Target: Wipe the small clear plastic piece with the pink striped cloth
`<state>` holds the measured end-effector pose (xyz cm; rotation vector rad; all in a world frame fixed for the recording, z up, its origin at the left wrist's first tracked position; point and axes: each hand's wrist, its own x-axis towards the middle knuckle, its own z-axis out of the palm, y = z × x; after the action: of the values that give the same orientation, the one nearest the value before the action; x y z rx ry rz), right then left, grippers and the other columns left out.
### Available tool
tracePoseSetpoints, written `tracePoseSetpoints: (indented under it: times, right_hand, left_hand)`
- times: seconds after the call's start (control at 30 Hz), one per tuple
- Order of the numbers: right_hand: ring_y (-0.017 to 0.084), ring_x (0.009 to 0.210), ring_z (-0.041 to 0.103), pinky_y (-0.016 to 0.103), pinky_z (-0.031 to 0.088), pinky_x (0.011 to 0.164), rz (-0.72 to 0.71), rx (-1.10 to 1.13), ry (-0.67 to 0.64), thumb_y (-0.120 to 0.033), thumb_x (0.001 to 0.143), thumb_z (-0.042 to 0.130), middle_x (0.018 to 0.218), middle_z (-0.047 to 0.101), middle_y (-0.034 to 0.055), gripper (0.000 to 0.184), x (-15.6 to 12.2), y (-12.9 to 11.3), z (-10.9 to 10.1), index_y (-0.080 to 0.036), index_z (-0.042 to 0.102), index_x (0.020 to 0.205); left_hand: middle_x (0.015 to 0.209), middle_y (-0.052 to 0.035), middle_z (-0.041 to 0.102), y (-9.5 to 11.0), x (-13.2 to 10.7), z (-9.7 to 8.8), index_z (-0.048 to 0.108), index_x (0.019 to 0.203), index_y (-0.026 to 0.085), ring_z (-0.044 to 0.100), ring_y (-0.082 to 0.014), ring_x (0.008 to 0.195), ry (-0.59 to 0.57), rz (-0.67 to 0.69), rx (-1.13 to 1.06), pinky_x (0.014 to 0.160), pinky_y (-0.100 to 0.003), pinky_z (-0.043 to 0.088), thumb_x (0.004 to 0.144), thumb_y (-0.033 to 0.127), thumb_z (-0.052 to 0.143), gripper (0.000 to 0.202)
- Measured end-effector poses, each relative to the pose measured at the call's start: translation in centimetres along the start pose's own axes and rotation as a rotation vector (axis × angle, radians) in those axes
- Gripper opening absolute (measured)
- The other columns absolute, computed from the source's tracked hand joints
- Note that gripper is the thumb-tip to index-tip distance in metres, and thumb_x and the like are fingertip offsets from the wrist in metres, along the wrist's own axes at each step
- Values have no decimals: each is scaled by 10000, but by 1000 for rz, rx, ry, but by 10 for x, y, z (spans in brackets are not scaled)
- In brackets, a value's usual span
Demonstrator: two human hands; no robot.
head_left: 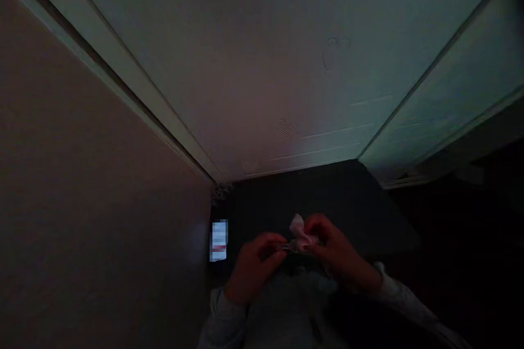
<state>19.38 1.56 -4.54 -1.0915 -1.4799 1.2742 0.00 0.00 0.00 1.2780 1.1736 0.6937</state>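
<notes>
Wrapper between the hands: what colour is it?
The wrapper looks pinkish white with a silver edge, shown best in the head view, though the light is dim.

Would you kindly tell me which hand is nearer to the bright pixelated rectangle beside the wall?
Left: the left hand sits just right of the bright pixelated rectangle; the right hand is farther right of it.

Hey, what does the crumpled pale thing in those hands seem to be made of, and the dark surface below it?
The crumpled pale thing looks like thin paper or plastic film, judging by its sharp creases; the small glinting strip may be metal. The dark surface looks matte, with almost no shine, but dim light leaves its material open.
</notes>
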Motion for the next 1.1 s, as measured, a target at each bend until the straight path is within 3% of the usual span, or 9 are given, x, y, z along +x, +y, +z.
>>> tracePoseSetpoints:
  times: [0.13,0.4,0.83,1.1]
  right_hand:
    - [141,730,532,238,417,642,28,-79,-78,-220,739,535,779,562,10,41,1,-4,-4,-194,537,772]
    - [166,796,591,262,445,700,42,-187,-242,-282,783,528,867,655,44,177,3,-15,-10,-184,618,901]
    - [111,576,520,207,374,523,-125,-467,-177,-233,793,464,655,582,12,129,1,-17,-3,-171,540,710]
    - [132,590,482,237,368,539,-298,-563,-107,-228,786,473,638,554,23,117,2,-22,3,-179,507,685]
  left_hand:
    - [872,-36,611,0,1,0,600,924,171,549,-161,810,16,-7,-44,730,-263,420,731,278,593,220]
    - [794,-13,612,-4,2,-3,615,865,168,540,-135,743,34,-30,-218,678,-233,407,703,222,627,171]
    - [659,12,556,3,2,-7,632,863,149,475,-97,618,-6,-133,-222,578,-208,358,667,234,656,216]
    - [830,-43,638,14,-3,-13,639,898,160,488,-101,613,19,-132,-216,593,-231,384,669,268,654,254]
